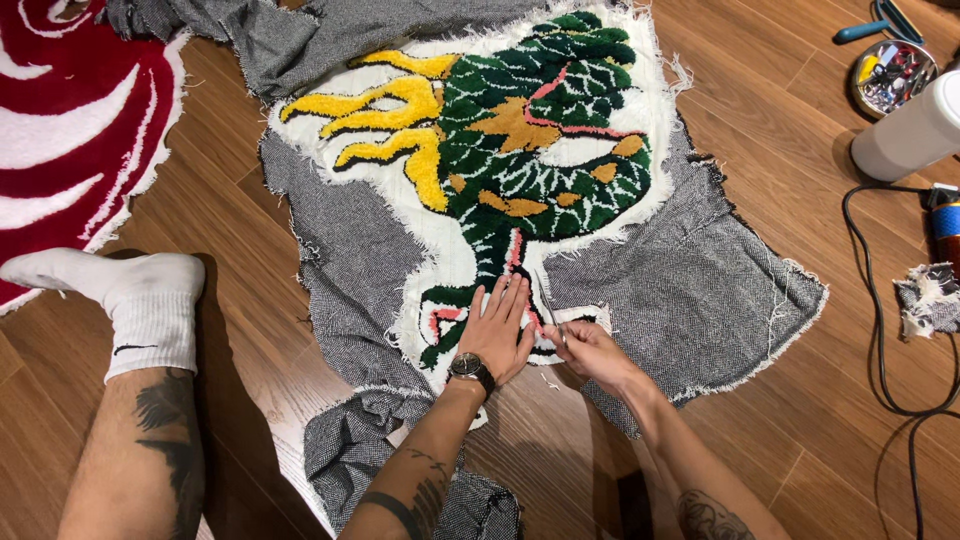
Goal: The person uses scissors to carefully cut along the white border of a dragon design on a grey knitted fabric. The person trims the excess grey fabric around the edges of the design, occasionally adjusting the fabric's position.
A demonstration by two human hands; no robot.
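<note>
On the tufted rug (500, 180) — left hand (497, 335) flat, fingers spread; right hand's (585, 348) grip closed around scissors (547, 300).

Green, yellow and white tufted rug (500, 150) on speckled grey cloth (700, 290); red-and-white rug (70, 110) beside.

The scene is lit brightly and evenly, with a warm cast, apparently from overhead. A soft sheen is seen on the wooden floor (250, 330), strongest below the socked foot (140, 300). Short, soft shadows are cast to the right of the leg and under the forearms near the bottom edge. The white cylindrical container (910, 135) at the right edge is nearly overexposed, and a dark shadow is thrown to its left. The tufted rug (500, 150) is rendered sharply, its pile well resolved. Slight wide-angle stretching is noticed at the corners. No motion blur is seen on either hand.
</note>
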